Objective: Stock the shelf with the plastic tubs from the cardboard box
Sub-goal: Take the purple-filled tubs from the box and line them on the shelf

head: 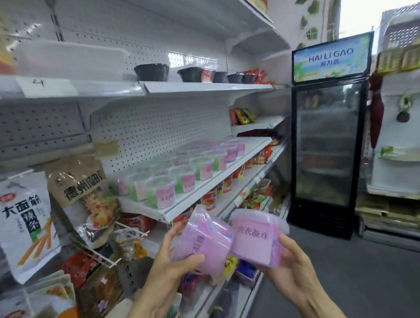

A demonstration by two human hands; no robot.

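**Two pink tubs held before the half-stocked shelf**

Before the white shelving, each hand held one pink plastic tub. The left hand (174, 261) gripped the left tub (205, 243) with fingers curled round its side and thumb across the front; this tub lay tilted, its long axis leaning up and to the left, lid toward the shelf (195, 194), so its label ran sideways. The right hand (293, 265) cupped the right tub (256, 236) from below and behind, fingers wrapped round its far side. That tub stood upright, lid up, its pink label facing the camera with handwritten characters 洗衣凝珠. The two tubs touched edge to edge. On the shelf beyond them stood rows of shelved tubs (179, 174), pink and green, all upright with labels facing outward. A fridge (326, 145) at the aisle's end bore the sign HAI LI GAO. A hanging white bag (23, 222) at left showed large characters 大面筋.
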